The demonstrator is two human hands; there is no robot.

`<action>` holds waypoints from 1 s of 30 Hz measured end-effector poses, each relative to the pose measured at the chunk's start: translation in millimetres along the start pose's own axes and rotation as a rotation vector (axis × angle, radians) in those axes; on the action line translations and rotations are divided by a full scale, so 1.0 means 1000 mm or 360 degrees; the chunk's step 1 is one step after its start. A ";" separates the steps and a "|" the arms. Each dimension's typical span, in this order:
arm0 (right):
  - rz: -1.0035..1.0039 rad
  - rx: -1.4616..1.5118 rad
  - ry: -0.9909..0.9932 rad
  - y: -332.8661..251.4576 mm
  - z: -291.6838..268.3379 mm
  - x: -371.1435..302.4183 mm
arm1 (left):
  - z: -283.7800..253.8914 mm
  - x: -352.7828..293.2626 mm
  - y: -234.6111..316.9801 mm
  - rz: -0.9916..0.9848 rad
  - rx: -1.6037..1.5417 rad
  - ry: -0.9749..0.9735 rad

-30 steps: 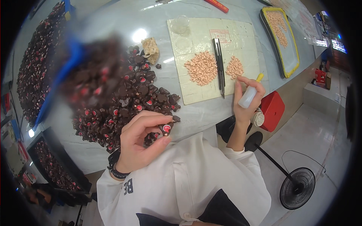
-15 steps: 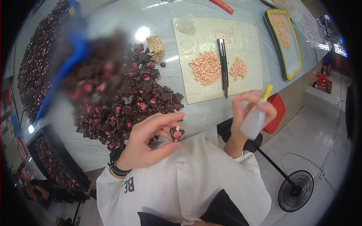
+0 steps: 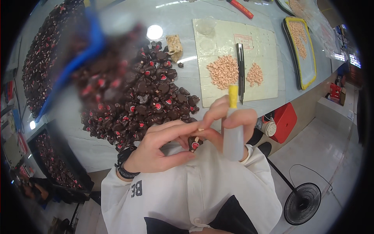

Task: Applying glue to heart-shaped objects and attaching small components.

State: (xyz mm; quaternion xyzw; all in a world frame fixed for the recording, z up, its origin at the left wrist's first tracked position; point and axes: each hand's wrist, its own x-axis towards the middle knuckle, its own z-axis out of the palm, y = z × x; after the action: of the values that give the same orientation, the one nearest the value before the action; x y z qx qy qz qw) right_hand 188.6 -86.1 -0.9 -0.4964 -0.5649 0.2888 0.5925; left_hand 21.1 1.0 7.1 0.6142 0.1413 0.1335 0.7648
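Observation:
Between the fingers and thumb of my left hand (image 3: pixel 156 150) is a small dark brown figurine (image 3: pixel 194 144) with a red and white front and a pale pink bit on it. My right hand (image 3: pixel 244 117) grips a translucent squeeze bottle (image 3: pixel 233 142), its yellow cap pointing up. The tips of my right thumb and index finger come together beside my left index finger, above the figurine. A tiny pale piece (image 3: pixel 200 129) shows at those fingertips. To the left lies a heap of similar dark figurines (image 3: pixel 156 105).
A pale board (image 3: pixel 265 87) bears two piles of small peach-coloured pieces (image 3: pixel 223 72) and a dark tweezer-like tool (image 3: pixel 240 72). Beyond stand a yellow-rimmed tray (image 3: pixel 314 70) and a red marker-like stick (image 3: pixel 241 8). A blurred blue-edged thing (image 3: pixel 78 58) hangs close at left. A fan (image 3: pixel 302 203) stands right.
My right hand with the bottle has moved left, and its fingertips have come to my left hand at the figurine. The bottle is now more upright. The view has shifted slightly.

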 end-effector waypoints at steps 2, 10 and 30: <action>-0.0011 0.0090 0.0158 -0.003 0.004 -0.005 | 0.001 0.000 -0.001 0.0052 0.0100 0.0032; 0.0059 0.0301 0.0212 0.001 0.011 -0.009 | 0.003 0.000 -0.006 0.0451 0.0441 0.0446; 0.0410 0.0538 0.0060 -0.003 0.014 -0.011 | 0.005 0.001 -0.009 0.1050 0.1228 0.0490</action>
State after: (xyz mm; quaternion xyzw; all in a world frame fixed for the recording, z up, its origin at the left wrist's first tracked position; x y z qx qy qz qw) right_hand 172.3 -93.5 -4.2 -0.4635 -0.4292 0.4435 0.6359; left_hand 24.3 -4.4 -0.6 0.8360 0.0902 0.3940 0.3711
